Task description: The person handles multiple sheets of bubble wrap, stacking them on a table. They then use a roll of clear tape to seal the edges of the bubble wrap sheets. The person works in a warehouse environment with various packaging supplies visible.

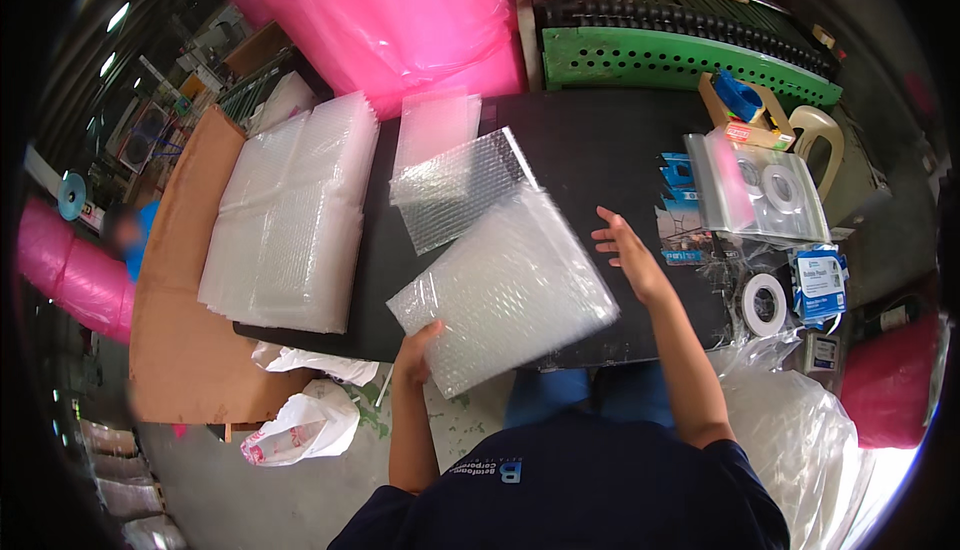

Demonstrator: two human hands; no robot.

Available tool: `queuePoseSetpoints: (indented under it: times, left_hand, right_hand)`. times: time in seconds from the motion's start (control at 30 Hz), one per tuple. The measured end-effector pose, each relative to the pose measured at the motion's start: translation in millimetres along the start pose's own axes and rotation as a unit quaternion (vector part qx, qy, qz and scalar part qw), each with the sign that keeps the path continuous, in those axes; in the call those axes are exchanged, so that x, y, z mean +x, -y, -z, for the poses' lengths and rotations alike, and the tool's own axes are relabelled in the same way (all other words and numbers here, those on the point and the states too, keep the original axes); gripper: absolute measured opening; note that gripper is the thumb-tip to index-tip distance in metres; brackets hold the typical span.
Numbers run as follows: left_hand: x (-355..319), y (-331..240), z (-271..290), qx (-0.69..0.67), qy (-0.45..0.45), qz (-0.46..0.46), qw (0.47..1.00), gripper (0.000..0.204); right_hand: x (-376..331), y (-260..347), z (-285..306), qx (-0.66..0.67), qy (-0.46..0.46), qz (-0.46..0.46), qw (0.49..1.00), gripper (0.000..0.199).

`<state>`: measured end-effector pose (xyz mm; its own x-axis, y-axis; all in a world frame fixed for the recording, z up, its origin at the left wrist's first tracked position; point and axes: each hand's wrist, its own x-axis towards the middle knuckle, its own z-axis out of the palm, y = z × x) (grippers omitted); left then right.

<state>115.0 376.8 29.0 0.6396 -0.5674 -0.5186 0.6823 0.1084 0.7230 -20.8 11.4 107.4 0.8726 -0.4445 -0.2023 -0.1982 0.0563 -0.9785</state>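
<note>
A stack of clear bubble wrap pouches is tilted over the near edge of the black table. My left hand grips its lower left corner, thumb on top and the other fingers hidden underneath. To the right of the stack, my right hand is held apart from it, fingers spread and holding nothing. Just beyond the stack, a few loose bubble wrap sheets lie on the table, partly overlapped by it. Over on the left rests a large pile of bubble wrap pouches.
A brown cardboard sheet lies left of the pile. Tape rolls, clear plastic sleeves, a blue-labelled pack and a cardboard box crowd the right side. Pink wrapped rolls and a green conveyor frame stand behind.
</note>
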Motion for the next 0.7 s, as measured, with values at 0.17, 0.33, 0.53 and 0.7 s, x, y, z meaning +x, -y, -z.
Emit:
queuePoseSetpoints:
  times: [0.17,0.33,0.53,0.7]
  left_hand:
    - [24,17,5,0.246,-0.321,-0.158,0.901,0.063]
    - [22,-78,-60,0.590,-0.387,-0.424,0.568,0.100]
    - [234,-212,-29,0.647,-0.261,-0.284,0.658,0.120]
    - [342,-211,32,0.636,-0.263,-0.126,0.714,0.134]
  right_hand:
    - [37,-131,-31,-0.530,-0.226,0.062,0.815,0.061]
    - [32,-143,-32,-0.561,-0.210,0.077,0.797,0.059]
    - [33,-129,-34,-0.559,-0.201,0.065,0.802,0.060]
    - [33,-122,-33,-0.529,-0.200,0.062,0.822,0.063]
